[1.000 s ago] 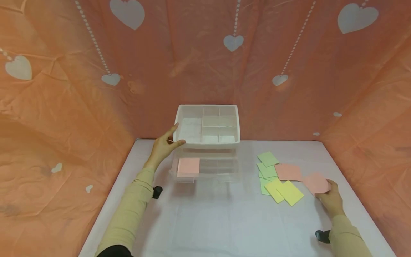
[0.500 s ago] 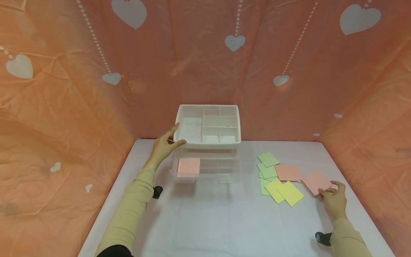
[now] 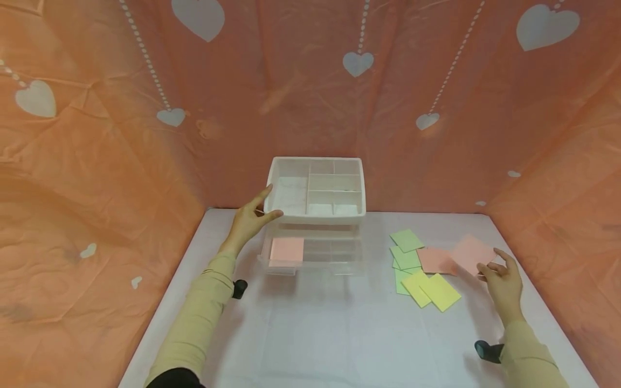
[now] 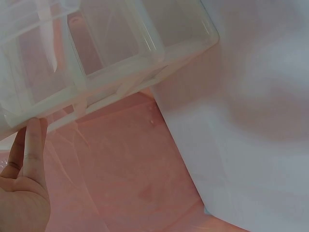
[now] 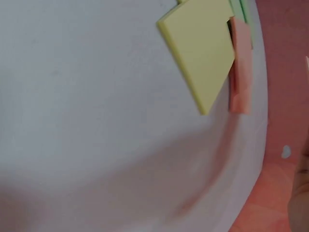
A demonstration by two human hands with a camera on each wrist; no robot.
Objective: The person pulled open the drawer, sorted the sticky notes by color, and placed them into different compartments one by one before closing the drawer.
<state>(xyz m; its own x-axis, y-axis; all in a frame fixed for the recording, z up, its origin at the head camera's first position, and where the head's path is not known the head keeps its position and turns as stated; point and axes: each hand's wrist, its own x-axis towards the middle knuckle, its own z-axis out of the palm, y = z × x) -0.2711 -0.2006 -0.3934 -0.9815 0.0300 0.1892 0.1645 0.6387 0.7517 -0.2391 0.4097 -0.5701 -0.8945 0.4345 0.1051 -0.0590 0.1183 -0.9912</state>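
My right hand (image 3: pixel 505 288) pinches a pink sticky-note pad (image 3: pixel 470 253), now lifted to carry; my left hand (image 3: pixel 245 225) holds the drawer organizer (image 3: pixel 324 220).

Pale-pink square paper note (image 3: pixel 471 254): gripped corner is covered by bare right hand (image 3: pixel 504 288), itself mostly cut off in right-wrist view. Bare left hand (image 4: pixel 24 198): cut off in left-wrist view. Lowest pale-green square paper note (image 3: pixel 400 284): partly hidden from here.

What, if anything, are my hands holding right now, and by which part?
Your right hand holds a pink note pad by its near right edge; your left hand grips the white divided tray at its front left corner.
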